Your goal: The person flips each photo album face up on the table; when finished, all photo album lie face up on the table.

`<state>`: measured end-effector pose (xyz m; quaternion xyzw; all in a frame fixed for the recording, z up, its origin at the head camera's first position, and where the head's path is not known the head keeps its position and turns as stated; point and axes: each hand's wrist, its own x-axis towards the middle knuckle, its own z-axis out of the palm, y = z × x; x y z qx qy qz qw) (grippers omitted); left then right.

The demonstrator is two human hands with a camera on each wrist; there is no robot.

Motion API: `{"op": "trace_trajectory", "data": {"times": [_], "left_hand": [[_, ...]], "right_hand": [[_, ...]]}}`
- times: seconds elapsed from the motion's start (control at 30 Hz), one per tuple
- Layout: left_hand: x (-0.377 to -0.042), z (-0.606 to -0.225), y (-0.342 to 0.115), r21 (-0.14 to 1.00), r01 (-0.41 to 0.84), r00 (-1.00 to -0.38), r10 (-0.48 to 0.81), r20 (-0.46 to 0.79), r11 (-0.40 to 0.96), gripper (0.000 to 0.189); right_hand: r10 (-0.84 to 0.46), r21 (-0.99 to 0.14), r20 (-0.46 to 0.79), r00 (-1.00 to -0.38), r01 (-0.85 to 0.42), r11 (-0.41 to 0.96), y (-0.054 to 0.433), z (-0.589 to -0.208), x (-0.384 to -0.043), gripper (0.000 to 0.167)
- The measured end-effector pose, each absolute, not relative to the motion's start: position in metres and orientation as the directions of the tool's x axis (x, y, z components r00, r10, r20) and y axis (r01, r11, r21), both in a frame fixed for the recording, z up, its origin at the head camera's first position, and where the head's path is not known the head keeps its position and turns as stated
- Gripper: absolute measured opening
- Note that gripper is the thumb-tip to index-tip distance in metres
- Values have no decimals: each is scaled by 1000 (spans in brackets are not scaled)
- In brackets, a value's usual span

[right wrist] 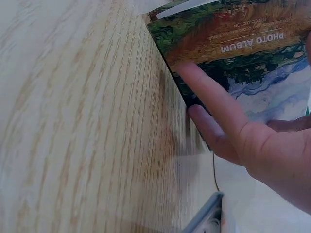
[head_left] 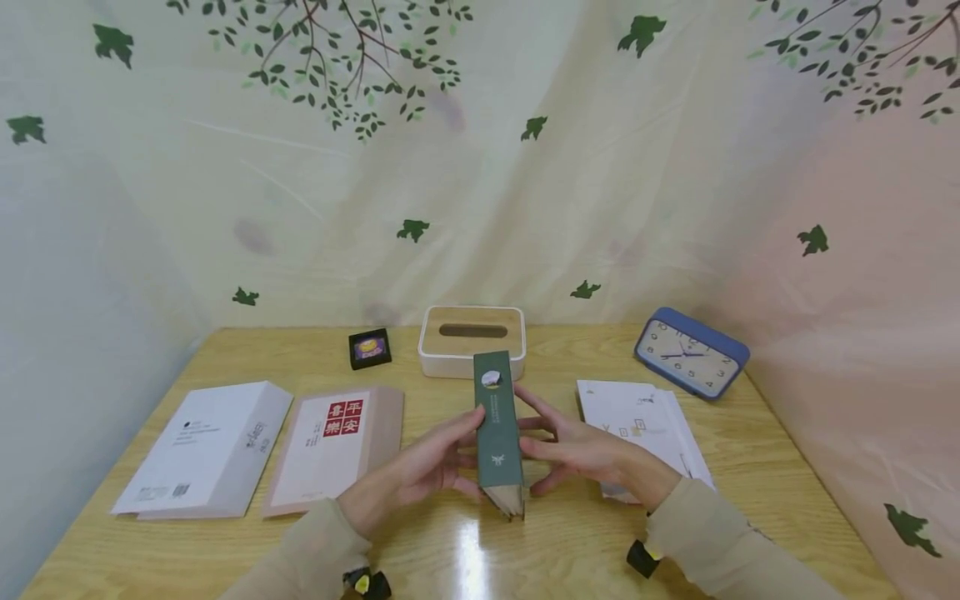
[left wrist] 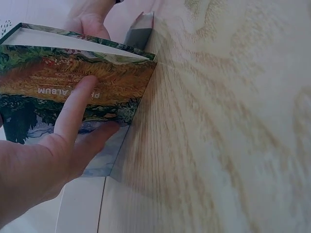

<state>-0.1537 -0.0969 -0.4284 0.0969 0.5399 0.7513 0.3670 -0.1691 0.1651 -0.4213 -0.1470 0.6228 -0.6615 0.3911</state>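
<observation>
A photo album (head_left: 497, 425) with a dark green spine stands on edge in the head view, its spine up and its page ends toward me. My left hand (head_left: 420, 471) lies against its left cover, thumb near the spine. On the other side my right hand (head_left: 581, 452) touches the right cover with spread fingers. In the left wrist view, straight fingers rest on the painted cover (left wrist: 43, 77), lettered PHOTO ALBUM. Extended fingers also lie on the opposite painted cover (right wrist: 243, 58) in the right wrist view. Both palms stay off the covers.
A white tissue box (head_left: 431, 362) with a wooden lid stands behind the album, a small black-framed picture (head_left: 370, 348) to its left. Further left lie a white book (head_left: 195, 450) and a pink book (head_left: 322, 458). White booklets (head_left: 615, 404) and a blue clock (head_left: 692, 354) are on the right.
</observation>
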Motion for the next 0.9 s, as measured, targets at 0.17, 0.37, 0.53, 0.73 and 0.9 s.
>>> {"op": "trace_trajectory", "data": {"times": [0.17,0.37,0.53,0.73,0.9], "left_hand": [[-155,-430,-98,875,-459,-727,632,-269,-156,65],[-153,-431,-100,854,-482,-729,631,-266,-198,60],[-151,-430,-103,841,-489,-742,617,-261,-232,48],[-150,-436,-105,847,-472,-779,566,-269,-247,35],[-149,-444,-107,864,-444,-831,468,-300,-236,24]], "right_hand": [[-663,-932,-332,-671,341,121,166,-425,-168,85],[-623,-924,-360,-694,358,136,166,-429,-168,87],[-601,-925,-362,-712,355,137,165,-427,-167,87],[-553,-930,-365,-749,323,177,166,-428,-168,84],[-524,-927,-375,-765,306,216,166,-431,-169,82]]}}
